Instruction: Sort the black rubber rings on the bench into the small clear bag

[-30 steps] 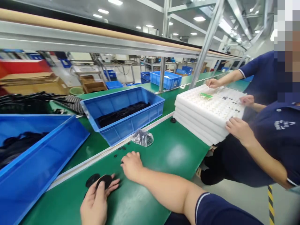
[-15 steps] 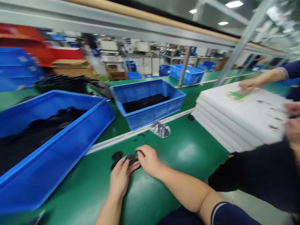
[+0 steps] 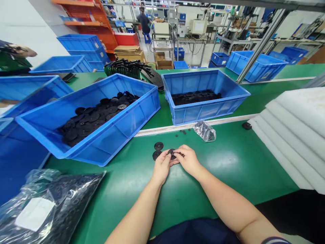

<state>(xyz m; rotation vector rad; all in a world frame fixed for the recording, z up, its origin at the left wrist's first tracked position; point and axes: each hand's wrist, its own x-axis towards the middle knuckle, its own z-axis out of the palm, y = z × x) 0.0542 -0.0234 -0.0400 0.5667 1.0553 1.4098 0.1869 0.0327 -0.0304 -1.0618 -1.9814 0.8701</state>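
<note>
Just above the green tabletop, my left hand (image 3: 161,166) grips a round black disc (image 3: 171,153) between thumb and fingers. My right hand (image 3: 188,159) meets it from the right, its fingers pinched at the disc's face; whatever small piece they may hold is hidden. Two more black discs lie on the table beside my left hand: one disc (image 3: 158,146) behind it, another disc (image 3: 156,155) partly covered by it. Farther back, several tiny dark pieces (image 3: 184,132) are scattered near a clear plastic bag (image 3: 205,131) with small dark parts inside.
A blue bin (image 3: 127,125) full of black discs stands left; another blue bin (image 3: 210,113) with dark parts stands behind the white rail. White foam sheets (image 3: 284,149) are stacked right. A large clear bag (image 3: 66,203) of dark parts lies front left. A metal post (image 3: 261,47) rises behind.
The view has swung left and down, bringing the large bag into sight and leaving the co-worker's hands at the right out of frame. Both my hands stay together at the disc.
</note>
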